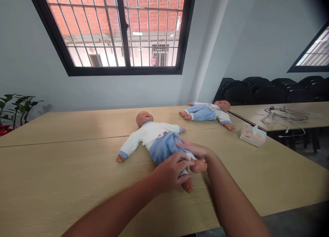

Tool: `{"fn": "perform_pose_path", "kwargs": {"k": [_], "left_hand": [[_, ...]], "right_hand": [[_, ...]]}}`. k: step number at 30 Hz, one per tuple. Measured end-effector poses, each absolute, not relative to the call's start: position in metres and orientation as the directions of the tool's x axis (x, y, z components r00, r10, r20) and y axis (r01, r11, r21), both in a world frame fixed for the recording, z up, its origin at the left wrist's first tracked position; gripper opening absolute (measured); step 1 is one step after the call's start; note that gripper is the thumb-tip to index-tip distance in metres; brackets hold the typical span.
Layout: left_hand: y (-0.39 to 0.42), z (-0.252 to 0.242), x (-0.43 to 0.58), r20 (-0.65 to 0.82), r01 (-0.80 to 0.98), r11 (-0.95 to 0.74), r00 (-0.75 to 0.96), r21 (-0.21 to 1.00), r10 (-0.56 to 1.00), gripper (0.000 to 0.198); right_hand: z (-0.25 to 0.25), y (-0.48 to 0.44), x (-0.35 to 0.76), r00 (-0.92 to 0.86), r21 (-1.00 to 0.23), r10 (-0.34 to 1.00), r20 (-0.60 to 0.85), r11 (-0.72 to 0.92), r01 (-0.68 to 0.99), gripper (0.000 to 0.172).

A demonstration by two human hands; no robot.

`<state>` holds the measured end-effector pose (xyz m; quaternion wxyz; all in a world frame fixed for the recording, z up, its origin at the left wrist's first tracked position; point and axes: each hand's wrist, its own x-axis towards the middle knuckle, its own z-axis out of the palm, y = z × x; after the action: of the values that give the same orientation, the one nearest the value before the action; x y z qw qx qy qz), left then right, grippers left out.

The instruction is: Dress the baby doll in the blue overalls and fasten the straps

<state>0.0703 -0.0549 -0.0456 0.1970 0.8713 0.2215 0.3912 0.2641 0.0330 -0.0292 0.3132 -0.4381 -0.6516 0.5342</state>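
Observation:
A baby doll (154, 134) in a white top with blue cuffs lies on its back on the wooden table, its head toward the window. Its blue trousers (164, 148) end in white cuffs, from which both bare feet stick out. My left hand (172, 170) is closed on the trouser leg near the ankles, thumb and fingers round the cloth. From the other side my right hand (194, 148) rests along the trousers, its fingers stretched over the blue cloth and partly hidden.
A second doll (205, 111) in similar clothes lies at the back right. A tissue box (253, 136) stands nearer the right edge. Beyond are tangled cables (285, 115) on another table and stacked black chairs (269, 91). A plant (19, 107) is at far left.

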Motion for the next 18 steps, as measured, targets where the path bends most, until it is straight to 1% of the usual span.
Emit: {"fn": "perform_pose_path", "kwargs": {"k": [1,2,4,6,7,8,9,11,12,14,15,16,18], "left_hand": [[-0.050,-0.047,0.068,0.606,0.247,-0.829,0.583,0.502,0.541,0.030],[-0.044,-0.049,0.063,0.628,0.290,-0.820,0.534,0.493,0.566,0.025],[-0.026,-0.055,0.048,0.670,0.424,-0.742,0.338,0.519,0.661,0.020],[-0.005,-0.063,0.029,0.641,0.516,-0.598,0.116,0.613,0.758,0.015],[0.004,-0.067,0.020,0.588,0.523,-0.520,0.044,0.675,0.808,0.013],[0.011,-0.071,0.012,0.507,0.509,-0.442,0.012,0.739,0.862,0.014],[0.016,-0.075,0.005,0.418,0.483,-0.374,0.017,0.792,0.908,0.018],[0.018,-0.080,-0.004,0.273,0.436,-0.282,0.085,0.855,0.958,0.027],[0.017,-0.081,-0.006,0.232,0.422,-0.262,0.123,0.868,0.965,0.030],[0.013,-0.081,-0.008,0.213,0.415,-0.264,0.165,0.871,0.963,0.030],[0.011,-0.080,-0.009,0.217,0.364,-0.264,0.166,0.893,0.962,0.031],[0.011,-0.079,-0.009,0.218,0.270,-0.255,0.159,0.928,0.963,0.034],[0.012,-0.079,-0.009,0.222,0.015,-0.226,0.126,0.974,0.967,0.039]], "right_hand": [[-0.030,0.035,0.269,-0.467,-0.964,0.875,-0.125,0.003,0.264,0.064],[-0.031,0.037,0.274,-0.513,-0.957,0.839,-0.179,-0.028,0.289,0.070],[-0.034,0.041,0.280,-0.554,-0.942,0.804,-0.218,-0.024,0.336,0.074],[-0.036,0.045,0.284,-0.534,-0.918,0.817,-0.218,0.014,0.396,0.071],[-0.036,0.045,0.284,-0.516,-0.904,0.829,-0.217,0.029,0.426,0.068],[-0.036,0.046,0.284,-0.500,-0.892,0.839,-0.213,0.041,0.450,0.066],[-0.035,0.045,0.284,-0.491,-0.883,0.846,-0.208,0.054,0.467,0.065],[-0.032,0.044,0.281,-0.483,-0.866,0.854,-0.195,0.082,0.494,0.064],[-0.031,0.043,0.279,-0.480,-0.856,0.858,-0.184,0.100,0.507,0.063],[-0.032,0.042,0.276,-0.471,-0.831,0.869,-0.151,0.146,0.537,0.061],[-0.033,0.041,0.274,-0.466,-0.820,0.875,-0.129,0.170,0.547,0.061],[-0.035,0.039,0.273,-0.458,-0.807,0.883,-0.103,0.196,0.558,0.061],[-0.040,0.034,0.271,-0.407,-0.759,0.913,-0.034,0.241,0.605,0.060]]}}
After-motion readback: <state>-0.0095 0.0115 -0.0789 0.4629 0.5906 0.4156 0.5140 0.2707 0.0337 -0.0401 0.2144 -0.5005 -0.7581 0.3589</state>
